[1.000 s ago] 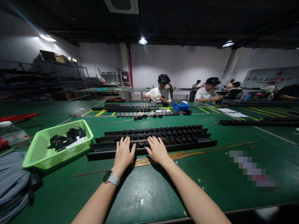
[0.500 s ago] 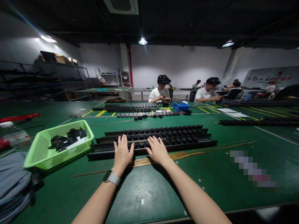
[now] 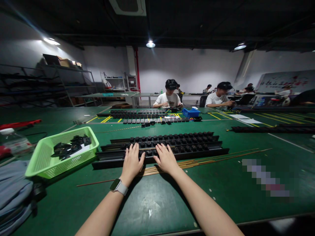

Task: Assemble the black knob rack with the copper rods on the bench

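Your left hand and right hand lie apart, fingers spread, over the near rail. Black blocks line its middle; its left end looks bare.

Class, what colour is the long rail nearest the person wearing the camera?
The long rail is black; it shows best in the head view.

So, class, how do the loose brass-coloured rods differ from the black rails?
The rods are thin and brass-coloured; the rails are broader and black. The rails hold rows of small dark parts; the rods bear none. Both are long and lie on the green table.
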Available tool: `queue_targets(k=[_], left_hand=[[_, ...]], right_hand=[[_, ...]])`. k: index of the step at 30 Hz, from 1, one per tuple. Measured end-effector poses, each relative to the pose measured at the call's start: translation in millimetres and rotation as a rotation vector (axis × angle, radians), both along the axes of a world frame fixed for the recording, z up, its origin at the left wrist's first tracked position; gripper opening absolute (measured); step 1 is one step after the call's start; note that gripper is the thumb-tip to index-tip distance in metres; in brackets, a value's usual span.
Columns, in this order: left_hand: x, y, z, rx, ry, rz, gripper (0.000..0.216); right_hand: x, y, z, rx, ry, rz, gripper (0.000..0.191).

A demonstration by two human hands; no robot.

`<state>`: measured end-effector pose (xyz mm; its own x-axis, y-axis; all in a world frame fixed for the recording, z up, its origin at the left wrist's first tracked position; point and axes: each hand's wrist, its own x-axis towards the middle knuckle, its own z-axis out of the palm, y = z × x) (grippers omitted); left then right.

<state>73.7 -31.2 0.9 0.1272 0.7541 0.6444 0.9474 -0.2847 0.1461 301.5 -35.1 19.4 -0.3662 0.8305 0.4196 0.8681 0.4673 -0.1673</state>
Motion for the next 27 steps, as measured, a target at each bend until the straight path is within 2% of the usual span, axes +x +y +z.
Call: queue_targets(k=[14, 27], left_hand=[[6.9, -2.9, -0.1, -0.026, 0.011, -0.067, 0.063], [10.2, -5.4, -3.6, -0.026, 0.038, -0.059, 0.062]], right_hand=[[-0.5, 0.9, -1.0, 0.010, -0.013, -0.001, 0.063], [-3.2, -2.2, 1.0, 0.019, 0.008, -0.005, 0.062]])
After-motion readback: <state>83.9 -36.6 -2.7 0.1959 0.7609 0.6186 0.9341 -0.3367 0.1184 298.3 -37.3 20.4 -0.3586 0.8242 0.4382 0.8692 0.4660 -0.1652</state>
